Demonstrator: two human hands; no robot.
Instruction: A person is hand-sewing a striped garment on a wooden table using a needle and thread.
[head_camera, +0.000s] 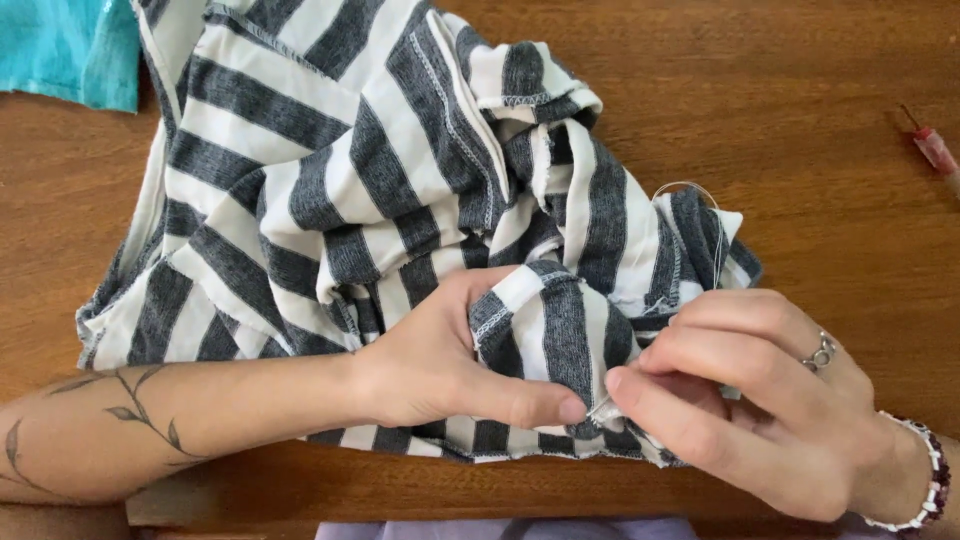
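Fingertips (618, 388) of the right hand (760, 400) pinch a needle (600, 408) at the seam.
Left hand (440, 365) clamps the striped garment (400, 200) taut on the wooden table (820, 120), steadying it for stitching.

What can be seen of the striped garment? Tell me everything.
The striped garment is a soft knit in grey and white bands with stitched seams showing. It lies crumpled on the wooden table. The left hand grips a bunched fold; the right hand pinches a needle at that fold, with thin thread looping above.
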